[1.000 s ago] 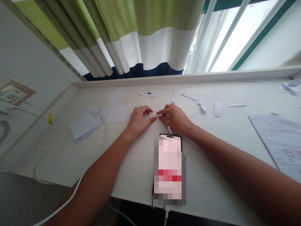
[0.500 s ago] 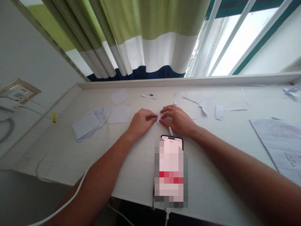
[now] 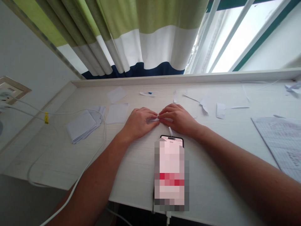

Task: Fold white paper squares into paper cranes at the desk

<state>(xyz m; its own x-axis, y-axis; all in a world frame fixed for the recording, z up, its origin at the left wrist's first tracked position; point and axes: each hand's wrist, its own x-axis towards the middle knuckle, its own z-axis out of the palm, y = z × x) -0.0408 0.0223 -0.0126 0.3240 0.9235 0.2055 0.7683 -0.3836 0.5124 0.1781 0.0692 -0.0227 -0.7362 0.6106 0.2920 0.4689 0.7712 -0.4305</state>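
Note:
My left hand [image 3: 138, 121] and my right hand [image 3: 180, 119] rest side by side on the white desk [image 3: 131, 163], fingertips meeting. Between them they pinch a small folded piece of white paper [image 3: 154, 119], mostly covered by the fingers and pressed flat to the desk. A thin paper strip [image 3: 170, 131] lies just below my right hand. A phone [image 3: 171, 171] lies on the desk right in front of the hands, its screen lit.
A stack of white paper squares [image 3: 82, 125] and single squares [image 3: 117, 113] lie to the left. White cables [image 3: 70, 113] run from a wall socket [image 3: 10, 91]. Paper scraps [image 3: 219, 110] lie to the right, a printed sheet [image 3: 281, 141] at far right. Curtains [image 3: 141, 37] hang behind.
The paper piece stood tilted up between the hands half a second ago; now it lies flat under the fingertips. Both hands stayed in place.

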